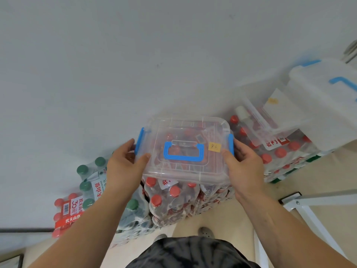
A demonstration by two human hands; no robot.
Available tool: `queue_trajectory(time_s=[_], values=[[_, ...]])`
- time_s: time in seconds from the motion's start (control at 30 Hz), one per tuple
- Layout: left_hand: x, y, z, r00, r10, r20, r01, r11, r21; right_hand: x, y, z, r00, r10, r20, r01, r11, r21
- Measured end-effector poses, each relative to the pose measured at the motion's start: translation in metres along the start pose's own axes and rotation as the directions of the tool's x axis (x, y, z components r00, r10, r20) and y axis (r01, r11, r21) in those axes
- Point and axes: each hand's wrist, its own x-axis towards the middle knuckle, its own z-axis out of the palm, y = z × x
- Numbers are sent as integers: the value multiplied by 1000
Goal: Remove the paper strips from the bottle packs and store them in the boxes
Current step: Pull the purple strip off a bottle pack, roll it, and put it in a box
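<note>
A clear plastic box (185, 171) with a blue handle, blue side latches and a yellow sticker sits on a stack of red-capped bottle packs (173, 202). My left hand (125, 167) grips its left side beside the blue latch, thumb on the lid. Its right side is gripped the same way by my right hand (243, 167). The lid is on. A white and red paper strip (167, 183) shows on the pack just under the box's front edge.
Green-capped packs (90, 180) and a lower red-capped pack (65, 213) stand at the left against the white wall. At the right, more red-capped packs (286, 151) carry two further clear boxes (316, 93). A white metal frame (309, 206) stands on the beige floor at the lower right.
</note>
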Motion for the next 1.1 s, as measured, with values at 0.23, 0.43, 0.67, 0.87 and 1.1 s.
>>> queue_trajectory(time_s=[0.23,0.43,0.67,0.87,1.1], values=[[9,6,6,997,72,24,-73,996,55,0,-4,2,998,-68,12,70,983,-172],[17,6,13,992,112,50,-116,989,96,-14,2,5,996,-85,3,83,972,-222],[27,8,18,983,163,82,-174,974,147,-1,0,3,996,-28,87,55,942,-331],[30,5,23,974,210,83,-223,955,198,-10,1,-7,991,23,133,-6,992,-126],[21,13,26,925,349,150,-380,843,381,-10,5,-5,992,-10,-124,-3,994,-106]])
